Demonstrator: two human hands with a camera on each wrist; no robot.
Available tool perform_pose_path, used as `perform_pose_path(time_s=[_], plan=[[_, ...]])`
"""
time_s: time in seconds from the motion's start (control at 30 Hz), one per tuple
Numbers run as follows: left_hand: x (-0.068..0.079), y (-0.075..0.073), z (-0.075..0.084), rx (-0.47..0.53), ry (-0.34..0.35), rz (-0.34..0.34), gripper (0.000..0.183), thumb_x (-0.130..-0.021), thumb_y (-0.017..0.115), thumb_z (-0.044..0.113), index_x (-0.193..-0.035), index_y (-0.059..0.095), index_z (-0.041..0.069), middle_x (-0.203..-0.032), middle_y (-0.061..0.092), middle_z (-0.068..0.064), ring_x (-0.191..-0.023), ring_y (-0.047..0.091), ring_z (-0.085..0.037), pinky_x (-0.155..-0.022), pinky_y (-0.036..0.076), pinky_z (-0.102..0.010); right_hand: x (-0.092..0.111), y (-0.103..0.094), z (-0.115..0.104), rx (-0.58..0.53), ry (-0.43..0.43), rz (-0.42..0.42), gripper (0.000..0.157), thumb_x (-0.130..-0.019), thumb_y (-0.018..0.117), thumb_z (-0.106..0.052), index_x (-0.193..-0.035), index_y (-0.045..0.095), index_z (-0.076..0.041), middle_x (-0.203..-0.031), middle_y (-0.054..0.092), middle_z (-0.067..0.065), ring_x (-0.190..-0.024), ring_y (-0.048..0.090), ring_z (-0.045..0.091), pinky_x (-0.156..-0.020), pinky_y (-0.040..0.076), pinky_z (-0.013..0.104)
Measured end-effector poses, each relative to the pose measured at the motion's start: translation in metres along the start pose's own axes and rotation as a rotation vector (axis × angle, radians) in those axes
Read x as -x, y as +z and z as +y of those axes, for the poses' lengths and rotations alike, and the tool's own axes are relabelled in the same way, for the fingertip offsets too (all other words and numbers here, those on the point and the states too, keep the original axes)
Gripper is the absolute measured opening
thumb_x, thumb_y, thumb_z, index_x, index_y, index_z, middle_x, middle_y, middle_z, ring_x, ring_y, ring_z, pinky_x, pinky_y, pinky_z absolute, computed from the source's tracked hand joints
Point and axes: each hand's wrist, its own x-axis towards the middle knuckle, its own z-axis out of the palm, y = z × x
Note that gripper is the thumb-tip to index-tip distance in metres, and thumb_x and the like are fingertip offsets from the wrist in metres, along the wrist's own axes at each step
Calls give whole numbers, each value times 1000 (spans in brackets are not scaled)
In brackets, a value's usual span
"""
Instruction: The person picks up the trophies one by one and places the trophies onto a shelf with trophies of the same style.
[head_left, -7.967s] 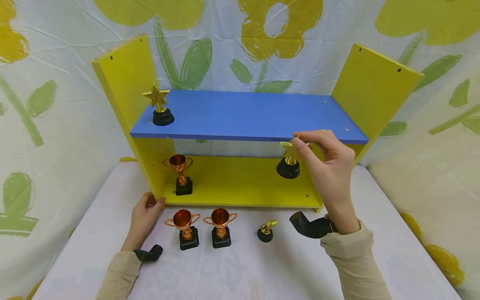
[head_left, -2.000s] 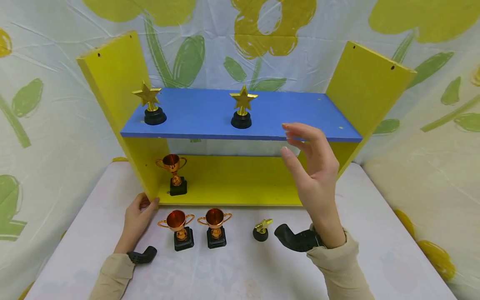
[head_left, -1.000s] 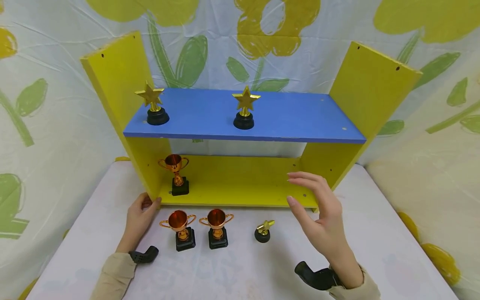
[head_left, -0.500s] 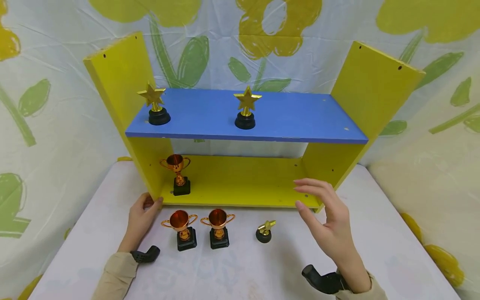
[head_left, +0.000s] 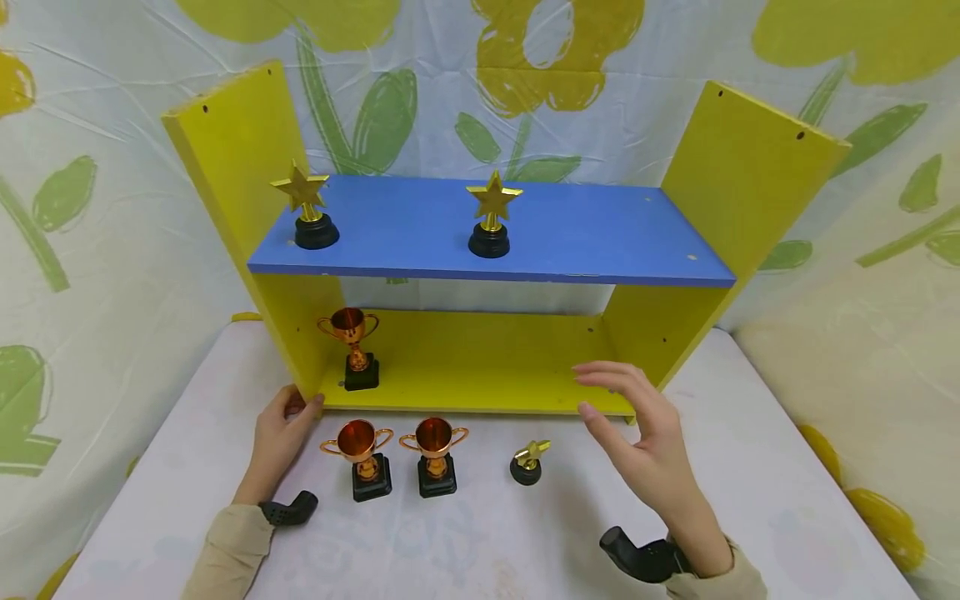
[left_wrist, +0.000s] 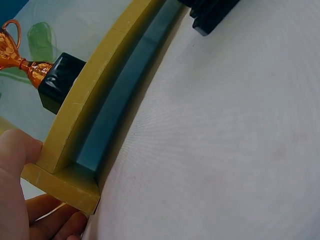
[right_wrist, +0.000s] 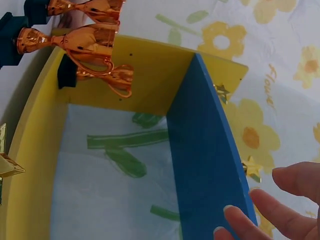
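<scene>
My left hand [head_left: 279, 433] grips the lower left front corner of a yellow and blue shelf [head_left: 450, 367]. In the left wrist view its thumb [left_wrist: 20, 150] presses the front and the fingers curl behind the side board. My right hand [head_left: 651, 442] hovers before the lower board's right part, fingers spread and holding nothing. Two gold star trophies stand on the blue board, one at the left [head_left: 317, 232], one near the middle [head_left: 489, 240]. A bronze cup trophy [head_left: 360, 368] stands at the left of the lower board. A third star trophy [head_left: 527, 467] is on the table, left of my right hand.
Two more bronze cup trophies, one left [head_left: 370, 475] and one right [head_left: 437, 475], stand on the white table [head_left: 480, 550] before the shelf. A flower-printed cloth [head_left: 450, 83] hangs behind and at both sides. Black wrist mounts [head_left: 645, 557] stick out from the wrists.
Eight seconds ago my right hand pinched a star trophy; that trophy now stands mid-board on the blue shelf, released. The right hand has since lowered. My left hand keeps its grip.
</scene>
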Motion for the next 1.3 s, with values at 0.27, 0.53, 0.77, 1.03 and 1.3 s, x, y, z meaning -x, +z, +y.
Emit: perform_pose_path(time_s=[0.27,0.53,0.77,1.03,1.3], plan=[[1,-1,1,-11,-5,-4,52,-98,58,44,-133,53,5,-117,63,-17,-107,55,-26,-90,42,-34,1,-1,1,77,54,-96,45,-81,70,11,-123,66,-7,-123,65,6,-118,54,19,-103,37,25],[1,-2,3,-15,-9,-9,52,-98,57,44,-131,54,4,-117,62,-18,-107,55,-27,-91,42,-37,3,0,8,106,122,-136,46,-82,74,5,-124,67,-12,-124,66,1,-120,55,17,-103,39,24],[1,-1,3,-8,-1,-11,52,-99,56,43,-132,53,3,-117,62,-19,-107,54,-29,-91,42,-38,4,3,16,128,172,-175,46,-83,77,1,-125,67,-14,-125,65,-1,-120,55,13,-103,39,22],[1,-1,3,-9,-7,3,48,-98,59,41,-128,56,5,-114,64,-17,-105,55,-26,-88,42,-31,7,7,23,128,171,-191,45,-84,77,-2,-126,67,-14,-126,65,-2,-120,56,14,-102,40,22],[0,0,3,-2,0,7,46,-98,60,39,-127,57,4,-113,64,-17,-104,55,-26,-87,41,-29,8,7,26,144,170,-201,44,-85,76,-3,-127,67,-14,-126,65,-2,-119,57,14,-102,40,21]])
